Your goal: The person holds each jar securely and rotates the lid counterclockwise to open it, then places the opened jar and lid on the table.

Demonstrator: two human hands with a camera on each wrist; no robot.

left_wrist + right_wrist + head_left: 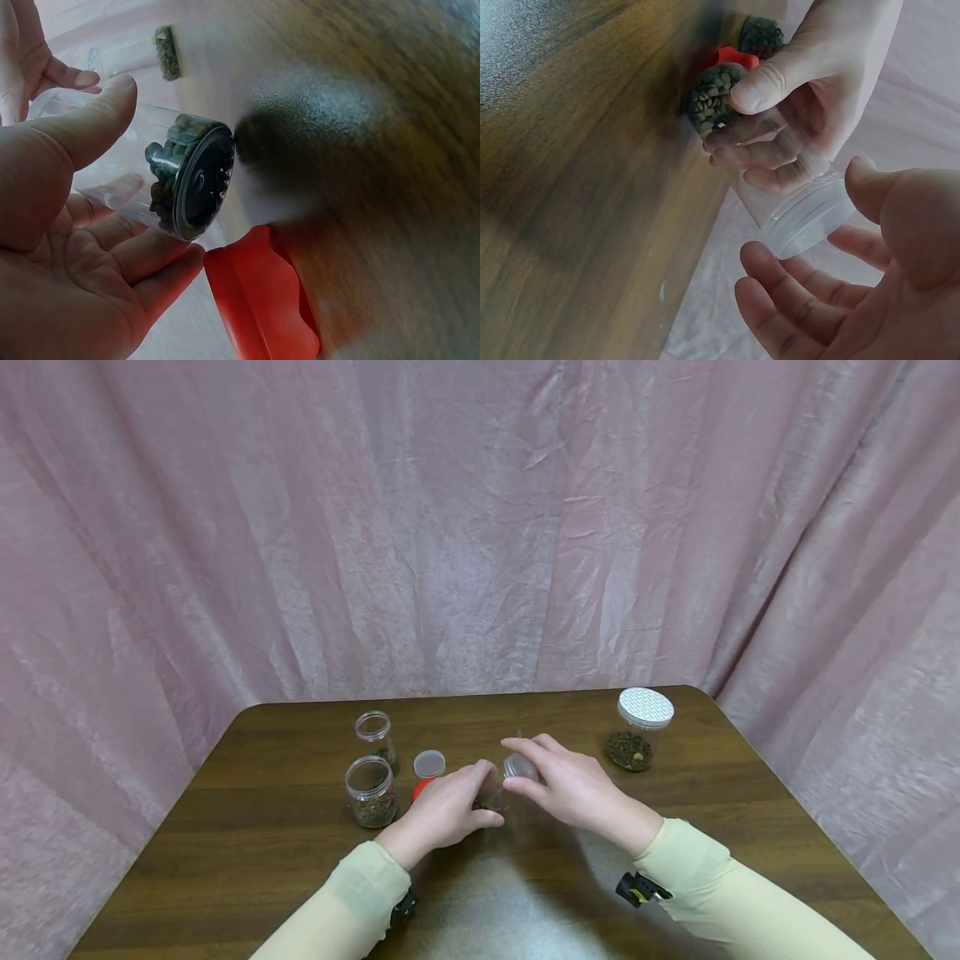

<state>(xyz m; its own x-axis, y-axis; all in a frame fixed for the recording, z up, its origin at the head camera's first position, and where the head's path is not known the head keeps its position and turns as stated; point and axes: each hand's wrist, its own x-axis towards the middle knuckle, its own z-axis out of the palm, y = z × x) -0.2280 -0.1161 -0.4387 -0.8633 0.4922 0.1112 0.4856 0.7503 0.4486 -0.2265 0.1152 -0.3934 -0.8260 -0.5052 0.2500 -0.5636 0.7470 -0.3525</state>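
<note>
A clear plastic jar (127, 124) holds small brown-green pellets (711, 97) at its bottom. My left hand (446, 803) grips the jar's side, thumb on one side and fingers on the other. On the jar's mouth sits a translucent screw lid (810, 217). The right hand (566, 781) is spread around that lid, its thumb and fingertips close to the rim, with a gap between index finger and lid in the head view. Beside the left hand lies a red plastic piece (259, 296) with a wavy edge, partly hidden by that hand in the head view.
Two lidless clear jars, a nearer one (371, 797) and a farther one (381, 747), stand left with dark contents. A loose grey lid (429, 763) is near them. At the back right stands a jar with a white patterned lid (646, 707). A pink curtain (465, 527) hangs behind the table.
</note>
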